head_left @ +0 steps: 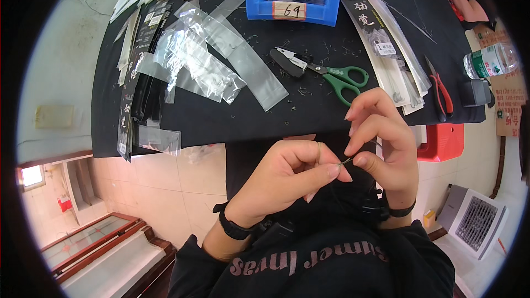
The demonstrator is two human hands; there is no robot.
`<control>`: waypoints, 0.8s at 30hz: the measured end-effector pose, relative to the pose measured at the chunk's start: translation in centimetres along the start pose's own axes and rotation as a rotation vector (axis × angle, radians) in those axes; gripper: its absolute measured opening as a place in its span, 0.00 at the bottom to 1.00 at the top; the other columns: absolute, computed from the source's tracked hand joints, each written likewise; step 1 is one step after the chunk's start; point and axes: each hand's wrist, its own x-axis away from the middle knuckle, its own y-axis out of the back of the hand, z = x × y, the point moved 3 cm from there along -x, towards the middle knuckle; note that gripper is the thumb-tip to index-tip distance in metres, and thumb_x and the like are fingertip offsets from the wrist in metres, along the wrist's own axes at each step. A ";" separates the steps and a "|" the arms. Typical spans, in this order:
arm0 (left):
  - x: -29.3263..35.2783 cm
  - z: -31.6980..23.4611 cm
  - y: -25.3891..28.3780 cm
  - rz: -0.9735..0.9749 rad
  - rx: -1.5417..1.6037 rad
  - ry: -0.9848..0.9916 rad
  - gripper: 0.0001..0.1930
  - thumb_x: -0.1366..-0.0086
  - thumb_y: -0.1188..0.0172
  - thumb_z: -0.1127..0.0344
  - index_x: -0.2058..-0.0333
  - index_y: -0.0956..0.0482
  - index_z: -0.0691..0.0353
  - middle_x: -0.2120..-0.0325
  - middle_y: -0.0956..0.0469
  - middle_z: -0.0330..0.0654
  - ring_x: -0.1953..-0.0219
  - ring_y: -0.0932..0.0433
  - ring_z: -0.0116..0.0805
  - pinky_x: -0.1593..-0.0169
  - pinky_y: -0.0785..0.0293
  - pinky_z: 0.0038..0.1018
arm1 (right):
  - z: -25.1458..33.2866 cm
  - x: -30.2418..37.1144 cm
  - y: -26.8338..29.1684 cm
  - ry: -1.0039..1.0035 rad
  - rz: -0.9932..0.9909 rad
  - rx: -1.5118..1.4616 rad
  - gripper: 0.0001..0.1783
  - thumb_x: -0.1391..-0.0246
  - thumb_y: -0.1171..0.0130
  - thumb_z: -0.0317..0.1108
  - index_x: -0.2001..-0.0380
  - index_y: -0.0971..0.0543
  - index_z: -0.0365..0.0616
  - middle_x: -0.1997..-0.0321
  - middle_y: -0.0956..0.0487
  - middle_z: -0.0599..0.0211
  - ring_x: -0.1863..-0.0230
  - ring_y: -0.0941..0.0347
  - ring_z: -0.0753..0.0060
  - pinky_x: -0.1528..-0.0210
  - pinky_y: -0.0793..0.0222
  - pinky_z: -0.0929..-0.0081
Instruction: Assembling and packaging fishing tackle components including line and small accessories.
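Observation:
In front of my chest, just off the near edge of the table, both hands meet over a thin dark cord. My left hand is closed, its thumb and forefinger pinching the cord. From the right, my right hand grips the same cord between thumb and forefinger, with its other fingers curled above. A loop of thin line passes over a left finger. The cord's ends are too fine to follow. Beyond the right hand lie scissors with green handles, beside a small black and white tool.
The black-covered table holds clear plastic sleeves and dark card packets at left. A blue bin of bags stands at the back. Long packets, red-handled pliers and a bottle are at right, above a red container.

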 end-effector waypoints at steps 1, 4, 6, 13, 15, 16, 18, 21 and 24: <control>0.0 0.0 0.0 -0.003 -0.001 -0.006 0.06 0.34 0.43 0.71 0.66 0.21 0.68 0.70 0.18 0.44 0.82 0.33 0.16 0.76 0.37 0.14 | 0.0 0.0 0.0 0.000 0.001 0.000 0.09 0.63 0.28 0.31 0.76 0.18 0.43 0.57 0.30 0.62 0.57 0.30 0.70 0.54 0.34 0.73; 0.0 0.1 0.2 -0.007 -0.002 -0.016 0.06 0.35 0.43 0.71 0.67 0.22 0.68 0.70 0.18 0.44 0.82 0.33 0.16 0.76 0.37 0.14 | 0.1 -0.1 0.0 0.021 0.002 0.015 0.08 0.61 0.29 0.30 0.75 0.19 0.43 0.57 0.30 0.62 0.57 0.30 0.70 0.53 0.34 0.73; 0.1 0.2 0.2 -0.007 -0.002 -0.022 0.06 0.34 0.43 0.71 0.67 0.22 0.69 0.70 0.18 0.44 0.83 0.33 0.16 0.76 0.37 0.14 | 0.2 -0.1 -0.2 0.022 -0.001 0.000 0.08 0.60 0.29 0.29 0.75 0.19 0.43 0.58 0.30 0.62 0.57 0.30 0.70 0.53 0.34 0.73; 0.1 0.2 0.2 -0.004 0.013 -0.027 0.06 0.35 0.43 0.71 0.67 0.21 0.69 0.71 0.18 0.43 0.83 0.33 0.16 0.76 0.37 0.14 | 0.2 -0.1 -0.3 0.021 0.031 -0.008 0.07 0.60 0.30 0.27 0.75 0.19 0.43 0.59 0.29 0.62 0.57 0.30 0.70 0.53 0.33 0.73; 0.1 0.1 0.2 -0.007 0.007 -0.033 0.07 0.35 0.43 0.71 0.67 0.21 0.69 0.72 0.18 0.43 0.83 0.33 0.16 0.76 0.37 0.14 | 0.2 -0.2 -0.3 0.032 0.020 0.012 0.07 0.60 0.30 0.26 0.75 0.18 0.42 0.59 0.29 0.63 0.58 0.30 0.70 0.54 0.33 0.73; 0.1 0.1 0.2 -0.014 0.017 -0.042 0.07 0.34 0.43 0.70 0.68 0.21 0.69 0.72 0.19 0.42 0.83 0.33 0.16 0.76 0.37 0.14 | 0.3 -0.2 -0.3 0.033 0.020 0.012 0.07 0.60 0.30 0.26 0.75 0.18 0.42 0.59 0.29 0.63 0.58 0.30 0.70 0.54 0.33 0.73; 0.1 0.1 0.2 -0.020 0.026 -0.052 0.07 0.34 0.43 0.70 0.68 0.21 0.69 0.73 0.19 0.42 0.83 0.33 0.16 0.76 0.37 0.14 | 0.4 -0.2 -0.3 0.030 0.013 0.024 0.07 0.61 0.31 0.25 0.75 0.18 0.42 0.60 0.28 0.63 0.58 0.29 0.70 0.54 0.33 0.74; 0.1 0.1 0.1 -0.030 0.015 -0.054 0.07 0.34 0.43 0.70 0.68 0.21 0.69 0.74 0.19 0.41 0.83 0.33 0.16 0.76 0.37 0.14 | 0.7 -0.3 -0.2 0.055 0.032 0.050 0.08 0.62 0.32 0.23 0.74 0.18 0.42 0.59 0.28 0.62 0.59 0.29 0.72 0.56 0.32 0.76; 0.0 0.1 0.1 -0.038 0.016 -0.054 0.07 0.35 0.43 0.70 0.68 0.20 0.69 0.75 0.20 0.39 0.83 0.33 0.16 0.76 0.37 0.14 | 0.5 -0.4 -0.3 0.067 0.011 0.092 0.09 0.63 0.33 0.21 0.74 0.18 0.41 0.60 0.28 0.63 0.61 0.28 0.73 0.57 0.32 0.77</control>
